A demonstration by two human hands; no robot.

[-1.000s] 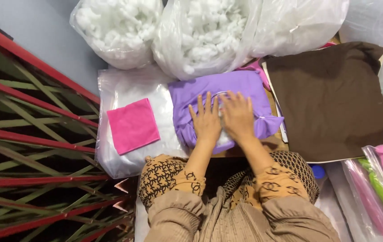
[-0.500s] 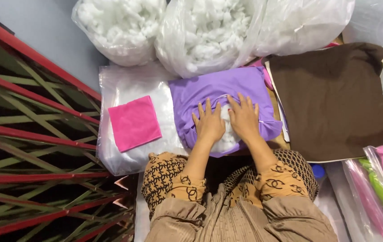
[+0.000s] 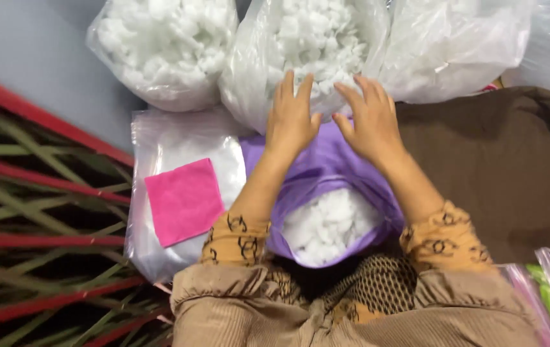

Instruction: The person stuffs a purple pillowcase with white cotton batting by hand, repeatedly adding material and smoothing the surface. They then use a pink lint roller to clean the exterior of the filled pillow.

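Both my hands are spread flat, fingers apart: left hand (image 3: 291, 119) and right hand (image 3: 368, 119) press the far end of the purple pillow cover (image 3: 326, 170), pushing white stuffing (image 3: 329, 222) down. Filling bag (image 3: 316, 48) at twelve o'clock.

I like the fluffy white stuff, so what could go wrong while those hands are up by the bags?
The purple cushion cover lies open toward the person, so its white stuffing might spill out. The left hand and right hand are at the middle clear bag of stuffing; a hard pull could perhaps tear the thin plastic.
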